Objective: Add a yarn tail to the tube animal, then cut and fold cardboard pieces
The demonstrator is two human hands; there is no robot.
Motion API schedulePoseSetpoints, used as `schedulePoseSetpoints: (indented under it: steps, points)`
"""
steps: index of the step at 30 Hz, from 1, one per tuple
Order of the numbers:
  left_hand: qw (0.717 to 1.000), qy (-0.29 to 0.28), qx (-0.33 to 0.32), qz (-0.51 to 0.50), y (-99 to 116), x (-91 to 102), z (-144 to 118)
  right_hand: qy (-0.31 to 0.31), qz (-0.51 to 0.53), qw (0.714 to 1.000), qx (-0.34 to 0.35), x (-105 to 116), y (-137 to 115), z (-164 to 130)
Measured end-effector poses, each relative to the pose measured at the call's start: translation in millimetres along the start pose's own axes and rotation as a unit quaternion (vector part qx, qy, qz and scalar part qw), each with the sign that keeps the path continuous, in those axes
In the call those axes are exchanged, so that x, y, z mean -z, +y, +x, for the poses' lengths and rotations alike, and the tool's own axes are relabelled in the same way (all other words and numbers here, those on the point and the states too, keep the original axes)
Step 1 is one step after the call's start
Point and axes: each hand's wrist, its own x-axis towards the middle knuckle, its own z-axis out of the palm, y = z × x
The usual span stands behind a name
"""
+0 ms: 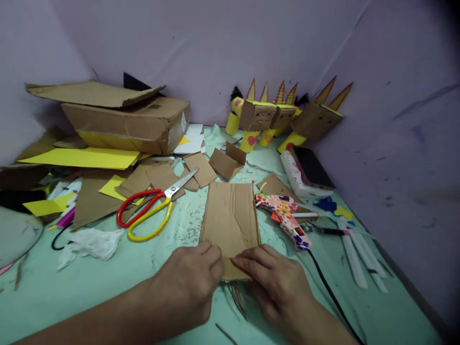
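Observation:
A rectangular piece of cardboard (pixel 224 215) lies before me, its near end bent along a crease. My left hand (pixel 190 280) is closed on the near left corner, fingers curled. On the near right edge my right hand (pixel 275 285) pinches the cardboard, thumb underneath and fingers on top. Left of the piece rest scissors (pixel 168 194) with one red and one yellow handle, blades apart. To the right lies a flower-patterned hot glue gun (pixel 283 215) with a black cord. Thin cardboard strips (pixel 235 299) show under the near edge, partly hidden.
Cardboard boxes (pixel 122 120), yellow paper (pixel 82 157) and scraps fill the left back. Cardboard figures with yellow legs (pixel 258 117) stand along the wall. A phone (pixel 312 166) rests on a white pack at right, near white glue sticks (pixel 355 258). A crumpled tissue (pixel 91 244) lies left.

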Motion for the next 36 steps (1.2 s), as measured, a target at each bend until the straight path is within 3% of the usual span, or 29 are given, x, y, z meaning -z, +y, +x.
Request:
schedulePoseSetpoints:
  steps: [6,11,18,24,29,36]
  points:
    - [0.984,-0.022,0.084,-0.158,-25,2.9,20,-0.027,0.1,0.982,-0.159,5,8,18]
    - [0.967,-0.024,0.132,-0.216,-32,-4.0,25,-0.029,0.097,0.969,-0.226,2,10,20]
    - [0.96,-0.052,0.209,-0.178,-28,-5.8,31,-0.032,0.017,0.968,-0.249,0,9,29]
    - [0.96,-0.046,0.19,-0.202,-28,-1.6,30,-0.02,0.052,0.963,-0.262,-1,6,25]
    - [0.949,-0.078,0.232,-0.197,-19,3.1,25,-0.042,0.079,0.961,-0.263,0,2,20]
    - [0.945,-0.068,0.238,-0.214,-17,-2.1,21,-0.05,0.095,0.966,-0.234,1,5,19]
